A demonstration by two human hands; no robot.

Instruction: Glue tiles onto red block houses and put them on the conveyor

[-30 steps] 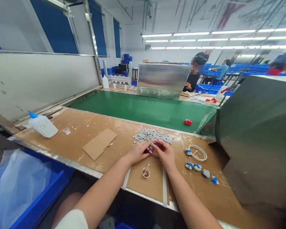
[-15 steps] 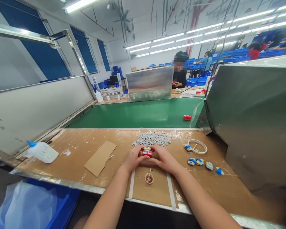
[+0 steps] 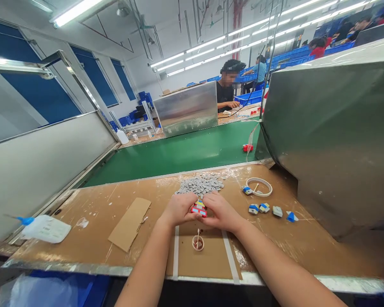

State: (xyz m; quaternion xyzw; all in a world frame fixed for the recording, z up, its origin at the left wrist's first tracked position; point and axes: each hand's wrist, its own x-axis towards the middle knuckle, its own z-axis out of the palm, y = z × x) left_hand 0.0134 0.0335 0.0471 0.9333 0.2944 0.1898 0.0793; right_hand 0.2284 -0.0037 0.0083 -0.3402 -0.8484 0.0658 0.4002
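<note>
Between my two hands is a small red toy car [image 3: 199, 209] with yellow and pale panels. My left hand [image 3: 179, 208] grips its left side and my right hand [image 3: 220, 212] its right, fingers curled round it. The fingertips partly hide the toy. Just beyond them lies a heap of small grey flat pieces [image 3: 200, 184]. Nearer me, on a cardboard sheet [image 3: 208, 265] edged with white tape, stands a small cup [image 3: 198, 243] of dark reddish stuff with a cotton swab [image 3: 198, 234] in it.
To the right are a roll of tape [image 3: 268, 187] and several small grey-blue pieces [image 3: 264, 207]. A cardboard piece [image 3: 129, 224] and a white bottle [image 3: 48, 229] lie left. Behind runs a green belt [image 3: 176, 151] with a red toy [image 3: 248, 148]; a metal panel [image 3: 326, 149] stands right. Across sits a co-worker [image 3: 225, 91].
The view has tilted and shifted. The toy has been tipped between my hands, showing more of its panelled face. The co-worker's hand has come down toward their table.
</note>
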